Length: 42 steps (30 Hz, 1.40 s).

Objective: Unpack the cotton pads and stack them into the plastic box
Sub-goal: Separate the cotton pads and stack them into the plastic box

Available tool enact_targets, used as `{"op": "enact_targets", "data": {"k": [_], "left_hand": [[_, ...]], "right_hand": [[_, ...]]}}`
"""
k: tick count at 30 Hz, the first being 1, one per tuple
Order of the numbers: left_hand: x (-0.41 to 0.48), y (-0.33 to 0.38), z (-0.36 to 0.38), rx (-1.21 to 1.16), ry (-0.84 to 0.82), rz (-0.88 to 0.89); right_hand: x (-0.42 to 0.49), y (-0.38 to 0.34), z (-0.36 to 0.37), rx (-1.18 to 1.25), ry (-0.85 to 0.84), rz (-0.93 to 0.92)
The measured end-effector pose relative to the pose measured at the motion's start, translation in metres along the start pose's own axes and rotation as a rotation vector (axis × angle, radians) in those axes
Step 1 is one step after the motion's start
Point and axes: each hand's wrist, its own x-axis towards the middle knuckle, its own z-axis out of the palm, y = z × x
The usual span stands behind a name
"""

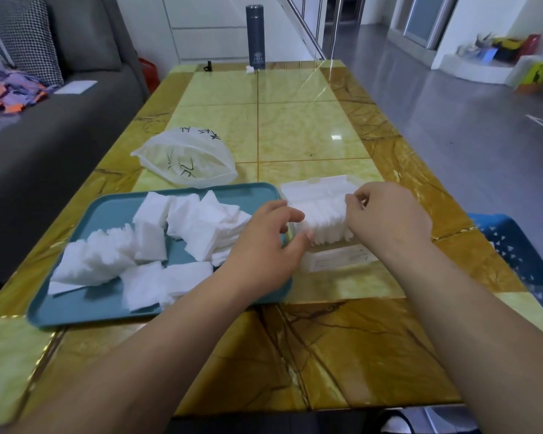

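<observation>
Cotton pads (323, 227): in the head view, a row stands on edge in the plastic box (336, 261), rising above its rim, right in front of you.
Loose pads (182, 236): many more lie in untidy piles on the teal tray (76, 305), just left of the box.
Left hand (264, 249): your fingers curl against the left end of the row, with the thumb tip on its near edge, so the hand is closed narrowly round the pads.
Right hand (386, 214): your fingertips pinch at the top of the row's right end. How many pads they hold is hidden.
Lid (314, 184): it lies open behind the box, touching it.
Bag (185, 158): the opened wrapper sits beyond the tray and looks emptied.
Handling: expect the pads to be very light, soft and squashy, and quick to fan or topple. They won't break, but they will fluff and skew.
Where to hold: take a stack by its two flat end faces and squeeze gently, so the edges stay square.
</observation>
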Motion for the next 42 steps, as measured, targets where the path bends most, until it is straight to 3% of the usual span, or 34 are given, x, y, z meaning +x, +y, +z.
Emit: {"op": "enact_targets", "data": {"k": [8, 11, 15, 19, 25, 32, 42], "left_hand": [[-0.029, -0.015, -0.056, 0.106, 0.105, 0.027], [-0.043, -0.025, -0.093, 0.244, 0.161, -0.05], [-0.062, -0.042, -0.132, 0.466, 0.05, -0.233], [-0.072, -0.056, -0.134, 0.545, -0.108, -0.326], [-0.07, -0.074, -0.123, 0.39, -0.12, -0.247], [-0.058, -0.076, -0.113, 0.188, -0.094, -0.148], [-0.054, -0.072, -0.111, 0.13, -0.107, -0.238]], "right_hand": [[-0.016, -0.021, -0.012, -0.025, 0.03, -0.066], [-0.031, -0.048, -0.014, 0.15, 0.027, -0.183], [-0.066, -0.097, 0.007, 0.411, -0.281, -0.337], [-0.082, -0.121, 0.039, 0.281, -0.45, -0.447], [-0.08, -0.133, 0.057, 0.208, -0.646, -0.533], [-0.07, -0.115, 0.058, 0.238, -0.594, -0.494], [-0.076, -0.098, 0.058, 0.426, -0.569, -0.438]]}}
